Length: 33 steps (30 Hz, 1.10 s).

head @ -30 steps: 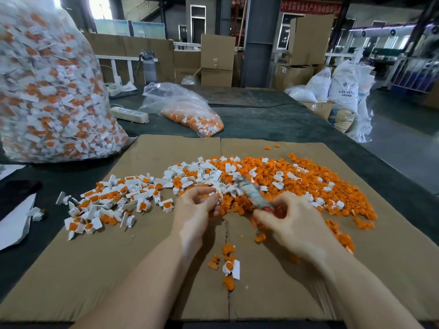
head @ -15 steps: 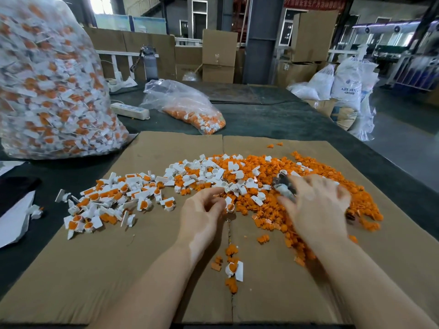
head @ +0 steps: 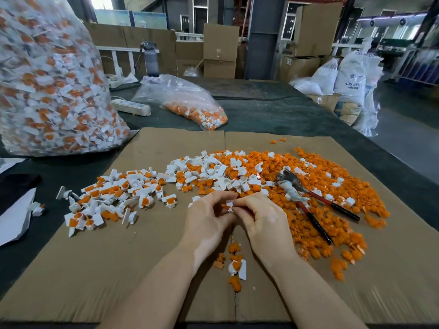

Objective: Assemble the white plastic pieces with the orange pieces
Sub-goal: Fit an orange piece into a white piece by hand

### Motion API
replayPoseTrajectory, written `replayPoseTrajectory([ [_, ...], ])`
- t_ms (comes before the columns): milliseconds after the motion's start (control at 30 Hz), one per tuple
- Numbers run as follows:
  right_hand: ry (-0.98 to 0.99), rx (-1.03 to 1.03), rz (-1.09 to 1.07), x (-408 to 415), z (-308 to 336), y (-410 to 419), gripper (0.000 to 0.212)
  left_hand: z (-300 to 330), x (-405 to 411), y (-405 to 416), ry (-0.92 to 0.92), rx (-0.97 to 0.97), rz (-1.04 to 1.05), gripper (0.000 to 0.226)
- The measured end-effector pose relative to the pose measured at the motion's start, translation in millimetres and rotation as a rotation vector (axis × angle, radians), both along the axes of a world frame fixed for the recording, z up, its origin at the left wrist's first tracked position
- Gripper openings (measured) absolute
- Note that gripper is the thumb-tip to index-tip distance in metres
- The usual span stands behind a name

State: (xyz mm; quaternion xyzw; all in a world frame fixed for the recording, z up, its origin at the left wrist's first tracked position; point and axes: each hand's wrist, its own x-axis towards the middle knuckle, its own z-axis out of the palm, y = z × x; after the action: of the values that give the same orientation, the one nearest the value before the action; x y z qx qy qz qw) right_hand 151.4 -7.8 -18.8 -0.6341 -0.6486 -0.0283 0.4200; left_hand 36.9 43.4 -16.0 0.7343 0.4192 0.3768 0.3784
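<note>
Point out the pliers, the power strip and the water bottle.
pliers (head: 288, 184): head view, on the wrapped joint below the metal head.
power strip (head: 130, 107): head view, middle of its white body.
water bottle (head: 151, 60): head view, middle of its grey body.

Cardboard boxes (head: 221, 49), grey pillar (head: 262, 43), white sacks (head: 351, 77).

Evenly lit indoor scene in soft daylight. A bright, overexposed window (head: 101, 1) glows at the far top left. Faint, soft shadows fall beneath both forearms onto the flat brown cardboard sheet (head: 118, 269). Wide-angle distortion bends the edges, and the lower corners look smeared. The centre is sharp.
</note>
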Motion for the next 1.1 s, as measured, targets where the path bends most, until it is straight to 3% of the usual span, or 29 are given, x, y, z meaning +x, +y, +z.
replayPoseTrajectory([
  [300, -0.058, 0.073, -0.095, 0.9, -0.5, -1.2, 0.005, 1.0, -5.6, 2.6, 0.106, 0.126, 0.137, 0.023],
  [433, -0.026, 0.06, -0.12, 2.3, -2.8, 0.3, 0.002, 9.1, -38.0, 28.2, 0.275, 0.202, 0.384, 0.019],
  [567, -0.03, 0.051, -0.11, 0.2, -3.4, 1.7, 0.004, 13.6, -59.2, 44.5, 0.606, 0.224, 0.548, 0.024],
  [700, -0.033, 0.012, -0.119, 2.1, -4.9, 2.3, 0.003, 9.3, -55.1, 44.2, 0.653, 0.347, 0.533, 0.028],
  [833, -0.079, 0.026, -0.121, 3.5, -6.1, 3.9, 0.007, 5.5, -40.5, 38.1, 0.733, 0.471, 0.36, 0.023],
  [967, -0.272, -0.016, -0.122, 0.0, -6.9, 6.1, 0.031, 1.0, -32.6, 36.6, 0.787, 0.463, 0.27, 0.022],
  [1033, -0.388, -0.063, -0.146, -2.9, -7.2, 7.2, 0.043, 0.9, -31.6, 35.9, 0.75, 0.474, 0.244, 0.023],
  [1100, -0.431, -0.077, -0.16, -4.9, -5.9, 7.5, 0.039, 2.6, -31.6, 33.9, 0.642, 0.469, 0.212, 0.025],
])
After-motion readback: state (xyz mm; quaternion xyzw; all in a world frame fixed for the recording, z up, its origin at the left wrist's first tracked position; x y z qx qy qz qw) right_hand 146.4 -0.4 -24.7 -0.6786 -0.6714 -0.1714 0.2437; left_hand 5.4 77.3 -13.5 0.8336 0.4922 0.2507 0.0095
